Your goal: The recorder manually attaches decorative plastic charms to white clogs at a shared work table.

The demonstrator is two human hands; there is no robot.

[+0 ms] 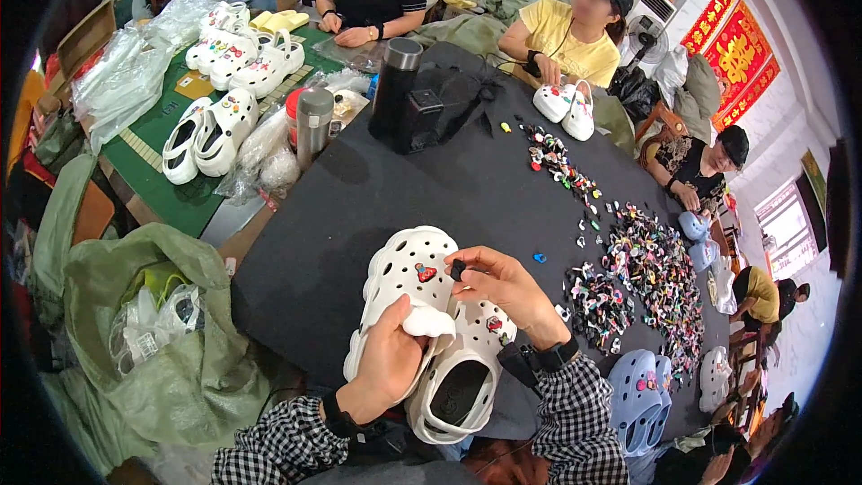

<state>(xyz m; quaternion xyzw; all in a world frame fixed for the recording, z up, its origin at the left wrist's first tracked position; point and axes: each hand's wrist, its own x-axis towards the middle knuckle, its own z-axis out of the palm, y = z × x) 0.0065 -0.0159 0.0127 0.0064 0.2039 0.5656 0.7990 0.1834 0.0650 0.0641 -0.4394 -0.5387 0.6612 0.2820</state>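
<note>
My left hand [384, 361] is closed around the heel end of a white clog [395, 260], whose perforated toe points away from me. A red-and-blue shoe charm [426, 272] sits on its upper. Just right of that charm, my right hand [510, 289] pinches a small black piece [457, 268], apparently another shoe charm, between thumb and fingertips. Beneath my hands lies a second white clog [460, 388], its opening toward me and small colourful charms on its upper. The left clog partly overlaps it.
Loose charms [660, 283] are heaped on the black table [314, 242] to my right, near blue clogs [633, 391]. Bottles [313, 121] stand at the far left. A green table [130, 148] bears more white clogs [224, 130]. A green sack [171, 377] stands left. Co-workers sit across the table.
</note>
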